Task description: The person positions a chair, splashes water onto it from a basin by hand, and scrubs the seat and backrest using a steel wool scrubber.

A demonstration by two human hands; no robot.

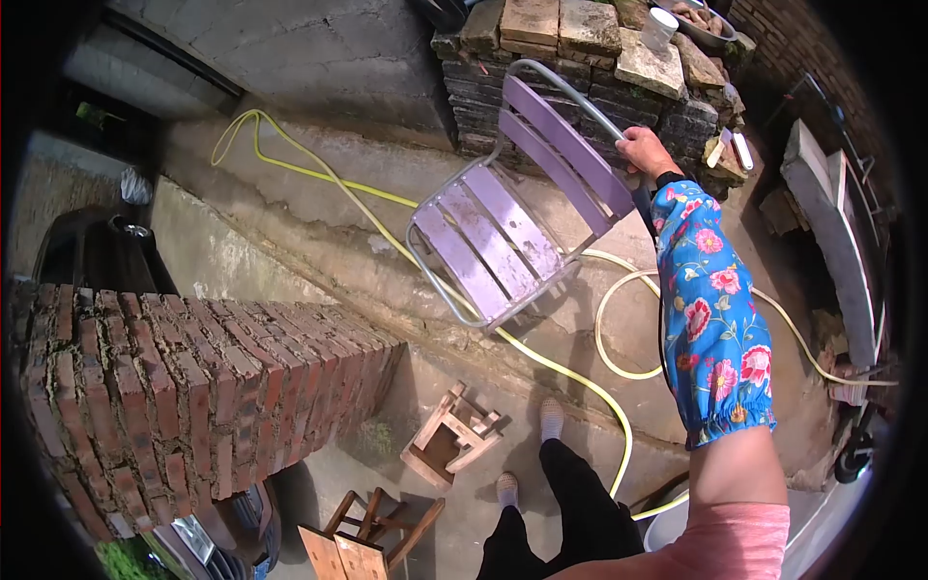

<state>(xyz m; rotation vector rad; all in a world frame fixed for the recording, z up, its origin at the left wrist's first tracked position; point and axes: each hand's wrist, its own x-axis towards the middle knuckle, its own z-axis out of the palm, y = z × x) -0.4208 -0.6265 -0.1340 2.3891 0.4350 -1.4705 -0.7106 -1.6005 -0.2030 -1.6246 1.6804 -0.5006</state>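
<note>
My right hand (646,153) is closed around the grey metal tube at the top of a chair's backrest. The chair (493,232) has purple slats and a metal frame, and it tilts on the concrete ground. A blue floral sleeve covers my right forearm. My left hand does not show anywhere in the view. Beneath and beside the chair runs a yellow hose (570,372), looping over the ground.
A brick wall (213,387) juts in from the left. Near my feet lie a small wooden stool (450,437) and another wooden piece (362,546). Stacked bricks (590,39) at the top bear a white cup (660,29). A stone slab (831,232) leans at right.
</note>
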